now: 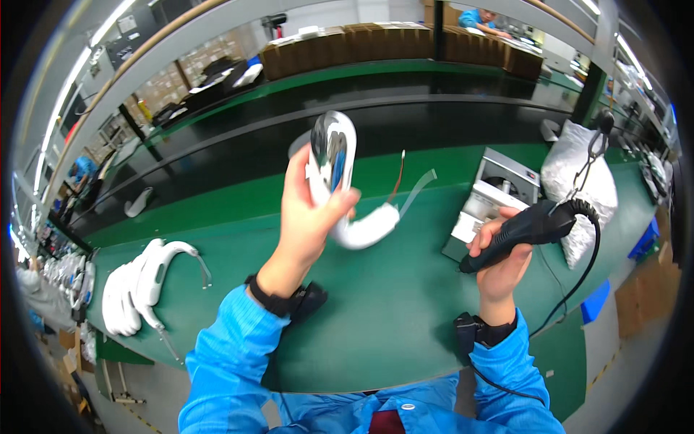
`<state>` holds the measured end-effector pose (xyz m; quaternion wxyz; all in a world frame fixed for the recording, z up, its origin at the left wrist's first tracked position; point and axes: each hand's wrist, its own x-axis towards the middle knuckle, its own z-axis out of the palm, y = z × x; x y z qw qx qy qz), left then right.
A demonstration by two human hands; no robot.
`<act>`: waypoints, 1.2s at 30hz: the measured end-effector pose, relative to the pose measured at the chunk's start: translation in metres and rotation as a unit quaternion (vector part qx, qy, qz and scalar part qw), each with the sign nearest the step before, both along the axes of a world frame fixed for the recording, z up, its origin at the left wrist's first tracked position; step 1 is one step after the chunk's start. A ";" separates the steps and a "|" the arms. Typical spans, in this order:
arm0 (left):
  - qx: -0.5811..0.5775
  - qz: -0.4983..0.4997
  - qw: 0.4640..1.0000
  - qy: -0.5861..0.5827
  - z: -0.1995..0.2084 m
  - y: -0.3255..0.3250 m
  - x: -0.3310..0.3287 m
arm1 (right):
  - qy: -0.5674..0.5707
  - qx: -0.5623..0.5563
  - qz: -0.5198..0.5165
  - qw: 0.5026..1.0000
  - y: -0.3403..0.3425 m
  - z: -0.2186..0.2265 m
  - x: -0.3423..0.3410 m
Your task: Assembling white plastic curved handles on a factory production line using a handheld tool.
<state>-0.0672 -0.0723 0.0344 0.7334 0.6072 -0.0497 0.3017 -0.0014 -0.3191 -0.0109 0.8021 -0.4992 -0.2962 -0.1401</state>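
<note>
My left hand (300,217) is closed round a white curved plastic housing (366,228), lifted above the green table (361,311). The housing's open upper end shows dark and blue parts inside. From its lower end stick out a thin reddish wire (400,177) and a flat ribbon cable (417,194). On the right, my right hand (500,275) grips a black electric screwdriver (522,233), its tip pointing left and down. A coiled cord runs from its back end, which hangs on a chain (584,168). The two hands are well apart.
Behind the screwdriver stands a grey screw feeder box (473,211), beside a full white plastic bag (578,163). Several white curved housings (134,286) lie together at the table's left. A dark conveyor belt (238,141) runs across beyond, with brown cartons (347,47) and a co-worker (481,20) farther back.
</note>
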 end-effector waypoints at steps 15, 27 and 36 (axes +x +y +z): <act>0.115 -0.174 0.978 0.024 -0.032 -0.031 -0.012 | -0.029 -0.078 0.006 0.997 -0.018 0.027 0.038; -0.011 -0.192 0.981 0.017 -0.047 -0.058 0.024 | 0.105 -0.053 0.121 0.986 0.021 -0.001 -0.031; 0.003 -0.173 0.984 0.032 -0.047 -0.055 0.021 | 0.089 -0.100 0.174 0.976 0.041 -0.018 -0.058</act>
